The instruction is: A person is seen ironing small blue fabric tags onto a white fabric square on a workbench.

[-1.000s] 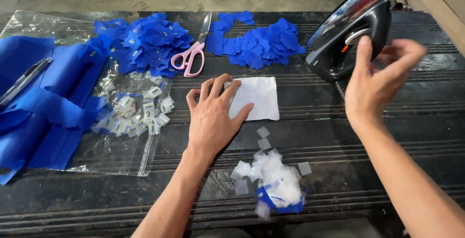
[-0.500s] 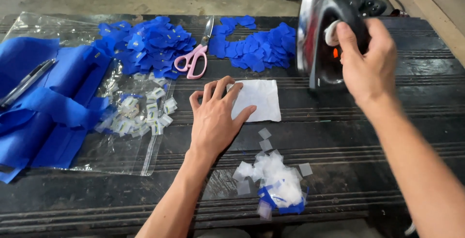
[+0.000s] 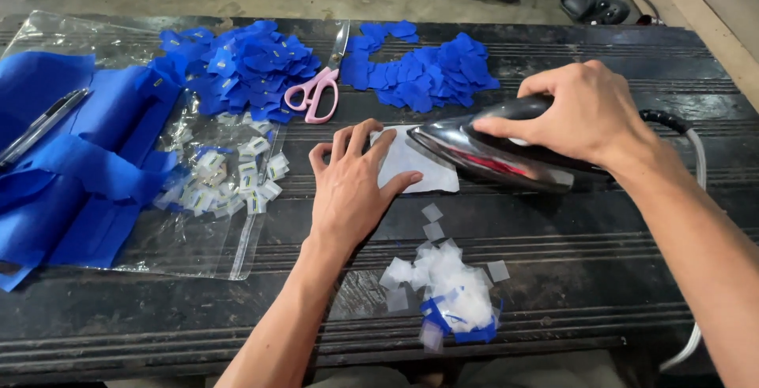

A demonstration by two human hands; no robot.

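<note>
**Iron on the white sheet, fingers close to the hot plate**

While the right hand (image 3: 581, 111) grips the handle of the dark iron (image 3: 506, 151) firmly, the left hand (image 3: 352, 186) lies flat and open on the table (image 3: 601, 277), with the fingers spread. The fingertips of this hand press on the left part of a small white sheet (image 3: 411, 168), and the pointed nose of the iron sits on the right part of the same sheet. So the sheet is in the middle of the table, between the two hands, and both touch it.

The main danger, in my judgement, is a burn: the left fingertips are just beside the metal nose, and if the iron slides further to the left, it can reach them. The sheet also looks thin, so too long contact with the heat may scorch it or make it stick to the plate.

Near the front edge lies a small heap of white and blue scraps (image 3: 451, 293), close to the left forearm; an elbow movement can scatter them. The grey cord (image 3: 697, 167) of the iron runs along the right arm and down over the table edge, and a pull on it may tip the iron.

Further left there is a clear plastic bag (image 3: 198, 230) with small white labels (image 3: 237, 186), folded blue cloth (image 3: 71, 159) and a black pen (image 3: 39, 123). At the back lie pink scissors (image 3: 316, 88) between two piles of blue cut pieces (image 3: 237, 68).
</note>
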